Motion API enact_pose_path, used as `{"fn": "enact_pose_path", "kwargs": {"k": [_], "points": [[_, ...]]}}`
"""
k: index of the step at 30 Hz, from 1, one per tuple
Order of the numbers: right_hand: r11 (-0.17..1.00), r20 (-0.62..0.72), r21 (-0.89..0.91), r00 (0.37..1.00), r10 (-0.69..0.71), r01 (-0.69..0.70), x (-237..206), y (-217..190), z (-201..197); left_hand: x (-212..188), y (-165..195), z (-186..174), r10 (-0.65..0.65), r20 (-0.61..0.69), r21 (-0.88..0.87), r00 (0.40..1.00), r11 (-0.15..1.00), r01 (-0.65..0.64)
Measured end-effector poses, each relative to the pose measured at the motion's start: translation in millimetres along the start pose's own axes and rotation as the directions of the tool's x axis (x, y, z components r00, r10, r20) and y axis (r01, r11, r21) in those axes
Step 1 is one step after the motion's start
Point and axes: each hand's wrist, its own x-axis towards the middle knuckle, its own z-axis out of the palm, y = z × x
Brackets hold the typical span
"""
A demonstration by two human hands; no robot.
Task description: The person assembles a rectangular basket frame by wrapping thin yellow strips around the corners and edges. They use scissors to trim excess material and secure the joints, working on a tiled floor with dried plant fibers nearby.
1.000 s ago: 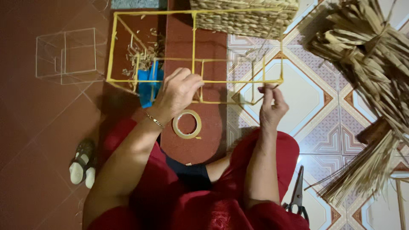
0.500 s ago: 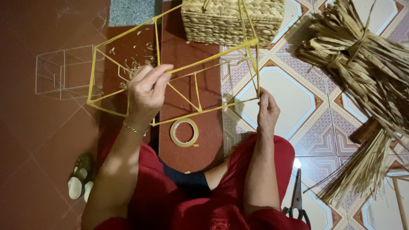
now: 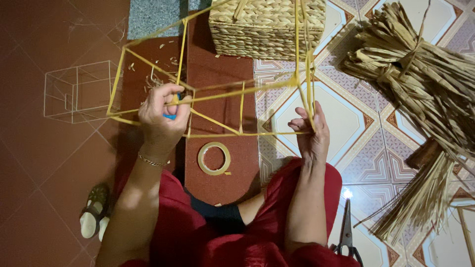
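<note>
Head view, looking down at a seated person in red clothing. The left hand [image 3: 163, 111] is clenched around one bar of a box-shaped frame of thin yellow-wrapped rods [image 3: 213, 94], with a small blue object [image 3: 169, 116] partly visible under the fingers; what that object is cannot be told. The right hand [image 3: 309, 131] pinches the frame at its right corner, where several rods meet, with thumb and fingertips closed on the rod. The frame is held tilted in the air between the two hands, above a dark red oval board [image 3: 222, 163] lying on the floor.

On the board, just below the frame, lies a flat ring of pale tape [image 3: 214, 158]. Beyond the frame stands a woven straw basket [image 3: 267, 24]. To the right, on the patterned floor tiles [image 3: 346, 123], lies a large tied bundle of dried straw [image 3: 420, 84]. A pair of dark scissors [image 3: 346, 232] rests on the tiles beside the right knee. To the left, on the plain red floor, stands a bare white wire box frame [image 3: 79, 91], well apart from the hands; a light sandal [image 3: 94, 210] lies near the left elbow.
</note>
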Motion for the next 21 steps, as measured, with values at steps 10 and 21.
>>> {"fn": "enact_pose_path", "kwargs": {"k": [10,21], "points": [[0.997,0.155,0.045,0.985,-0.075,0.069,-7,1,-2,-7,-27,6,0.095,-0.029,0.030,0.995,0.995,-0.094],[0.988,0.314,-0.001,0.938,-0.148,0.156,-15,0,4,-19,-36,-12,-0.110,0.253,0.255,0.961,0.966,0.044]]}}
